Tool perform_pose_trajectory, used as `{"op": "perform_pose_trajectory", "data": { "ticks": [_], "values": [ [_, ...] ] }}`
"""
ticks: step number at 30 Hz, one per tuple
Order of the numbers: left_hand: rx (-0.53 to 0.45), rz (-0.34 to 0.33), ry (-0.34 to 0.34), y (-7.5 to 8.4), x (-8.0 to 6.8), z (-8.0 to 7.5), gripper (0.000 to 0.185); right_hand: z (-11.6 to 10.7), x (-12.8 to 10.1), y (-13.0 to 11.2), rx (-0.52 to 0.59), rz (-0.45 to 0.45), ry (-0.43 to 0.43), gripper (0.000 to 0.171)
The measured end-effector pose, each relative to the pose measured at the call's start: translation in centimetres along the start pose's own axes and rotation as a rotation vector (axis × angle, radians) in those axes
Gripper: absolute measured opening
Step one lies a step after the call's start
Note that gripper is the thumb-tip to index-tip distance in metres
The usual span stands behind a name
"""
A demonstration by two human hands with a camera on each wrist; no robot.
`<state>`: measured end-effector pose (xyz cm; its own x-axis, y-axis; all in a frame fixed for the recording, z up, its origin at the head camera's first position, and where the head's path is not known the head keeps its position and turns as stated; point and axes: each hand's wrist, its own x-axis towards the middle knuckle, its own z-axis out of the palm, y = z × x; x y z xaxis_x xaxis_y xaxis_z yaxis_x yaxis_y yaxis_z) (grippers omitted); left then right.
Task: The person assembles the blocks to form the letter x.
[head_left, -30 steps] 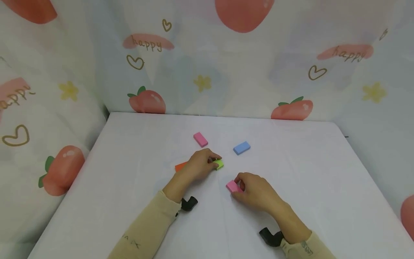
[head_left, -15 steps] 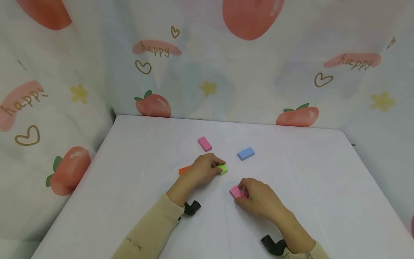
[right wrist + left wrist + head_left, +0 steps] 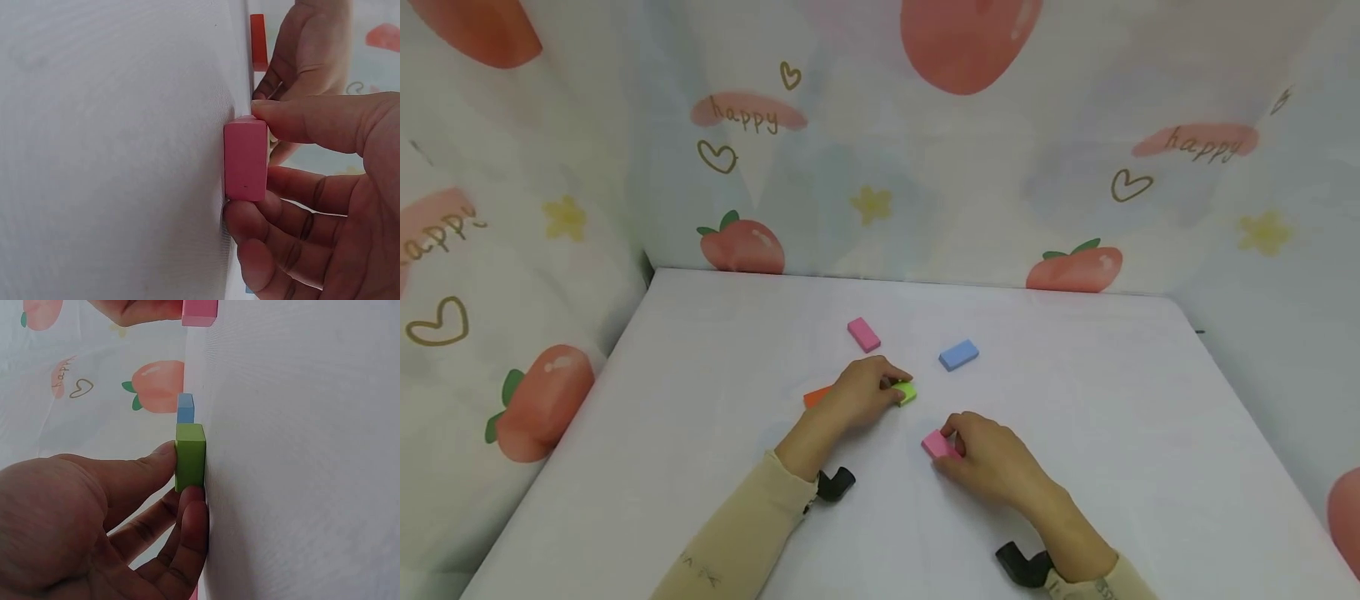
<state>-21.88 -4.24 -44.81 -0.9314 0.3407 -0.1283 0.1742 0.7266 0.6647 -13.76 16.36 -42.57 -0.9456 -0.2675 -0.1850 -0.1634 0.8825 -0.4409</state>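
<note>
With thumb and fingertips, my left hand pinches a green block lying on the white table. My right hand grips a pink block nearer the front, thumb on one side and curled fingers on the other. The two held blocks are apart. Behind the left hand lies a second pink block. A blue block rests further right, beyond the green one. Partly hidden by the left hand and wrist is an orange block.
The white table reaches back to a cloth backdrop printed with peaches, hearts and flowers. Black curved pieces stick out at both wrists, below the sleeves.
The head view shifts a little, carrying everything with it. Both hands keep hold of their blocks, and the blocks keep their places relative to one another.
</note>
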Motion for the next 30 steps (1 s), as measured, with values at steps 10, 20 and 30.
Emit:
{"op": "perform_pose_trajectory", "data": {
  "ticks": [10, 20, 30],
  "values": [
    [-0.021, -0.003, 0.002, -0.03, -0.29, 0.09, 0.028, 0.32, -0.06, -0.01, -0.013, 0.019, 0.003, 0.033],
    [-0.010, 0.005, -0.004, 0.14, -0.16, 0.05, 0.028, 0.38, -0.07, 0.05, -0.017, 0.010, 0.022, 0.031],
    [-0.028, -0.020, -0.007, 0.16, -0.29, -0.06, 0.028, 0.30, 0.02, -0.05, -0.032, -0.009, 0.018, 0.031]
  ]
}}
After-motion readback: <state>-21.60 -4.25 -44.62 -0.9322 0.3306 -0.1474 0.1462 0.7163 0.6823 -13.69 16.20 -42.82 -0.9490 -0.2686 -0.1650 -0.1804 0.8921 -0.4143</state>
